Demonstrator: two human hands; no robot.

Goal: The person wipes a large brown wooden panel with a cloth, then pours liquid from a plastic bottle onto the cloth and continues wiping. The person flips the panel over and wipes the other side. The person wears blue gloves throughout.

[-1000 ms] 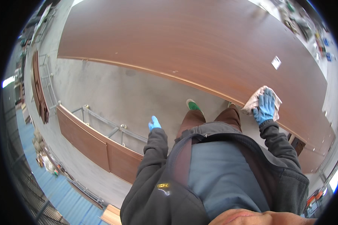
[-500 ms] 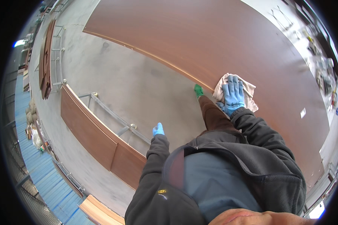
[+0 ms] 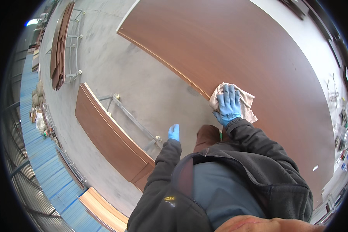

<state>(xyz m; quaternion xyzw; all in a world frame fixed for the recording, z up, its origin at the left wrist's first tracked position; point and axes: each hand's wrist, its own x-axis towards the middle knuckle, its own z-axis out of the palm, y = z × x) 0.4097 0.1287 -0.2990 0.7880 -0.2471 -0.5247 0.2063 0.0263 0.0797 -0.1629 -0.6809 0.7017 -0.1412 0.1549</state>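
Observation:
My right hand [image 3: 229, 103], in a blue glove, lies flat with its fingers stretched out on a pale, crumpled cloth [image 3: 248, 105]. The cloth rests on a large, smooth brown panel [image 3: 274, 69], close to its left long edge. My left hand [image 3: 174, 132], gloved in blue too, hangs low beside my body, apart from the panel. No object shows in it, but its fingers are mostly hidden from above.
Left of me, brown panels [image 3: 108, 133] rest by a wheeled metal frame [image 3: 131, 118]. More brown boards [image 3: 61, 50] stand on a farther trolley. Light wood boards [image 3: 102, 207] lie at lower left near blue planking [image 3: 46, 162]. Grey floor [image 3: 150, 85] runs between.
My right hand and the cloth have moved along the panel's edge toward its far-left corner. My body has moved forward, and the green shoe is now mostly hidden. My left hand still hangs.

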